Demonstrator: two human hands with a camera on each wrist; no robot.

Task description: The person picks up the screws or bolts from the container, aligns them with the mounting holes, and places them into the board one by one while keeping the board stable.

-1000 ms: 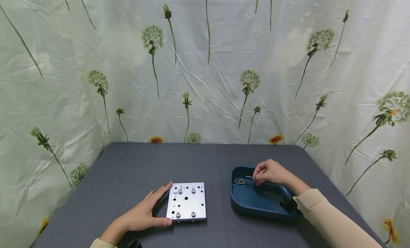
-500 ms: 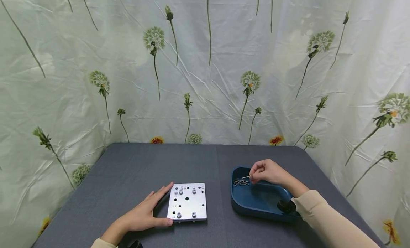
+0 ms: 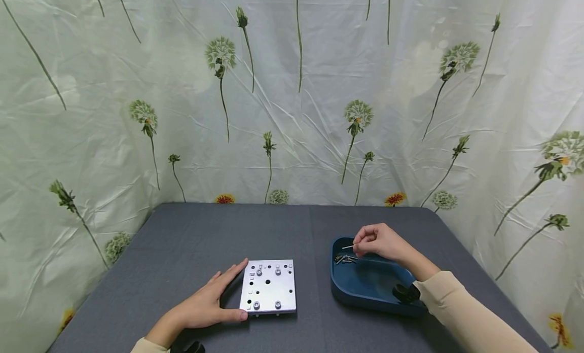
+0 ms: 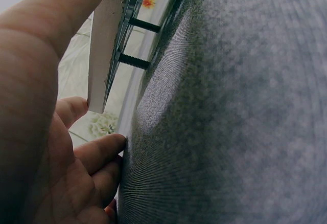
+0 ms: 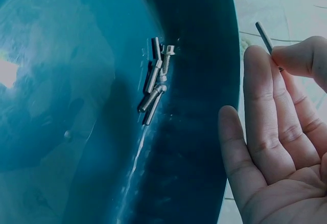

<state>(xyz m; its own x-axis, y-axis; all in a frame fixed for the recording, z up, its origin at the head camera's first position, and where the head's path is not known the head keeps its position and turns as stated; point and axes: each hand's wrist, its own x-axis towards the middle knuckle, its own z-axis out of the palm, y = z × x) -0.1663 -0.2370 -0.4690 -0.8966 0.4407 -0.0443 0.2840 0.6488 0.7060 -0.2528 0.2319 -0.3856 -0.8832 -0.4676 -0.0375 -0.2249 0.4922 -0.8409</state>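
My left hand (image 3: 207,299) spans the left edge of a square silver metal plate (image 3: 267,287), thumb at the near corner and index finger at the far one. Socket-head screws (image 3: 278,305) stand in the plate's holes, and threaded shanks (image 4: 135,60) stick out beneath it in the left wrist view. Over the far side of a blue tray (image 3: 374,305), my right hand (image 3: 380,241) pinches a thin screw (image 5: 263,36) between thumb and fingers, its threaded end pointing away. Several loose screws (image 5: 155,83) lie in a small heap on the tray's floor.
A dark grey cloth covers the table (image 3: 237,231). Behind it hangs a pale curtain (image 3: 292,114) printed with dandelions. The tray's raised wall (image 5: 204,106) stands close beside my right fingers.
My right hand has shifted slightly left and up, with the screw lifted above the heap. My left hand stays at the plate.
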